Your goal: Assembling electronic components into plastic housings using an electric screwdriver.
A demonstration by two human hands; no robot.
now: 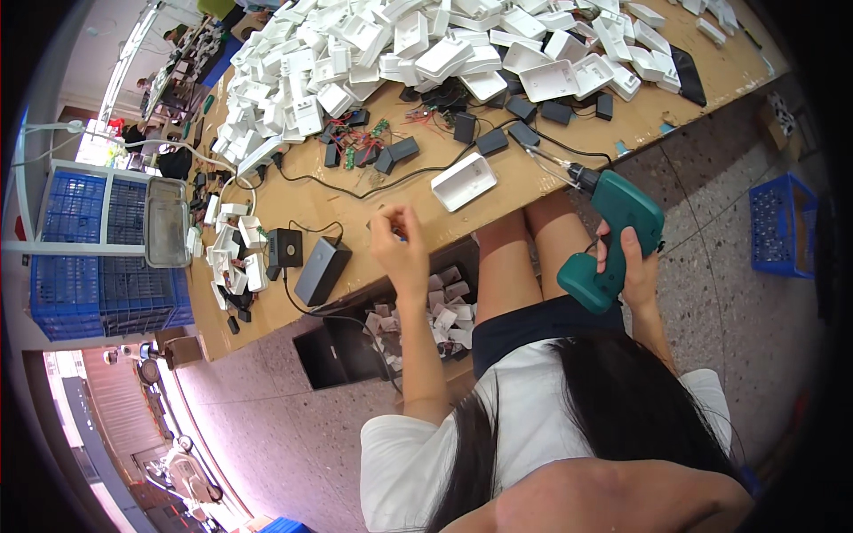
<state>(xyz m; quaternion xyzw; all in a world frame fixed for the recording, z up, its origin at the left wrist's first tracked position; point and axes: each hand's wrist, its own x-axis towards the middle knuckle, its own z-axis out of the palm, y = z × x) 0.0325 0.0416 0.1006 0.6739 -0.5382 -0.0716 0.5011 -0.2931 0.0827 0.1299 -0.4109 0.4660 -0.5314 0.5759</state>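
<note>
My right hand (638, 268) is wrapped round the grip of a green cordless drill (629, 215). The drill's long thin bit points up and left, its tip over the table's front edge near some small black boxes (524, 134). Over the same edge, further left, is my left hand (400, 253), its fingers curled together; a small dark bit shows between them, too small to name. An open white plastic casing (464, 183) lies just right of that hand. To the hand's left stand a long black box (323, 270) and a smaller black one (285, 248) with cords.
A large heap of white plastic casings (355, 53) covers the back of the table (533, 182). Red-wired green circuit boards (355, 147) and a black cable (364, 194) lie before it. Below are a bin of white parts (449, 320) and a blue crate (782, 226).
</note>
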